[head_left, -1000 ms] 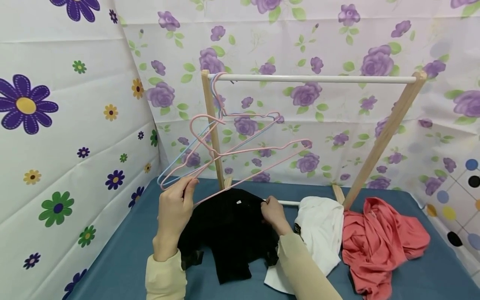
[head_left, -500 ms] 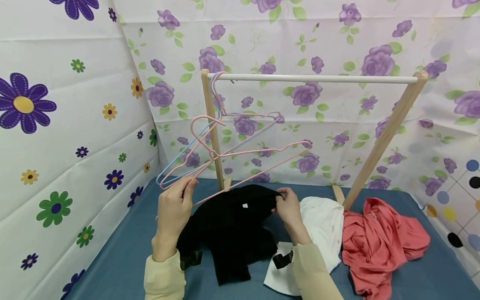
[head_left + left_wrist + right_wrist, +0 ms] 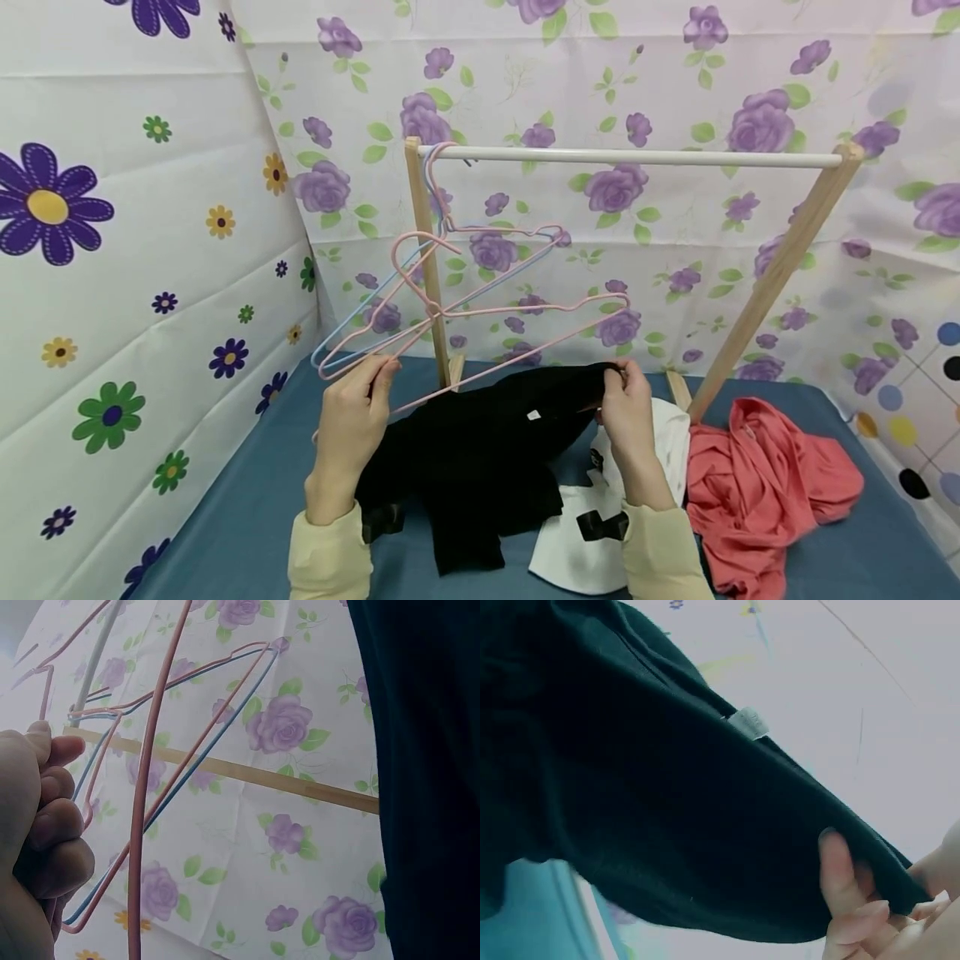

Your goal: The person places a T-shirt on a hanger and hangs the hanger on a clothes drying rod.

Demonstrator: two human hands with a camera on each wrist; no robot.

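My left hand (image 3: 348, 425) grips the lower left part of a pink wire clothes hanger (image 3: 525, 312), holding it tilted with its hook upward. The hanger's bar (image 3: 144, 765) crosses the left wrist view close up. My right hand (image 3: 633, 425) pinches the edge of a black shirt (image 3: 480, 450) between thumb and fingers and stretches it out to the right. A small white label (image 3: 748, 724) shows along that edge in the right wrist view. The shirt's left part lies behind my left hand, and the hanger's lower bar overlaps its upper edge in the head view.
Behind stands a rack with a white rail (image 3: 637, 157) and wooden posts (image 3: 780, 275). A pink hanger (image 3: 495, 228) and a blue hanger (image 3: 352, 321) hang at the rail's left end. To the right lie a white garment (image 3: 581, 542) and a coral garment (image 3: 765, 492) on the blue surface (image 3: 247, 500).
My right hand has moved right and slightly up, drawing the black shirt's edge out with it over the white garment. The left hand and its hanger have hardly moved.
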